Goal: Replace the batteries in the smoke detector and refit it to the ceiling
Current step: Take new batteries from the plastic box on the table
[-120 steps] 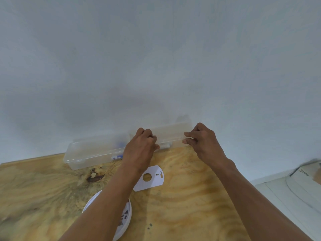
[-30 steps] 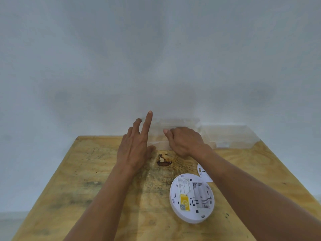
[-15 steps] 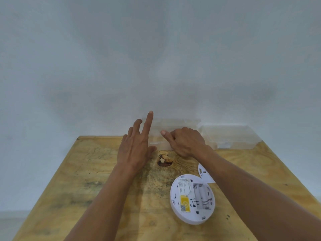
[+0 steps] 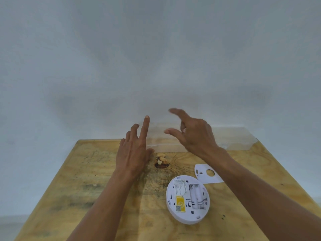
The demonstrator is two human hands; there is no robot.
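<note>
The round white smoke detector (image 4: 188, 200) lies back-up on the plywood table (image 4: 97, 180), its battery bay uncovered and showing white cells. Its flat white cover piece (image 4: 206, 173) lies just behind it. A clear plastic box (image 4: 232, 138) stands along the table's far edge against the wall. My left hand (image 4: 134, 150) hovers at the box's left end with fingers straight, forefinger raised, holding nothing. My right hand (image 4: 192, 134) is lifted above the box, fingers spread and loosely bent, with nothing in it.
A plain pale wall (image 4: 156, 58) rises directly behind the table. A dark knot (image 4: 161, 162) marks the wood between my hands. The table's left edge drops away to a pale floor (image 4: 10, 225).
My right hand has lifted off the clear box and spread its fingers. Four seconds ago both hands were holding the box. My left hand has barely moved in the last second.
</note>
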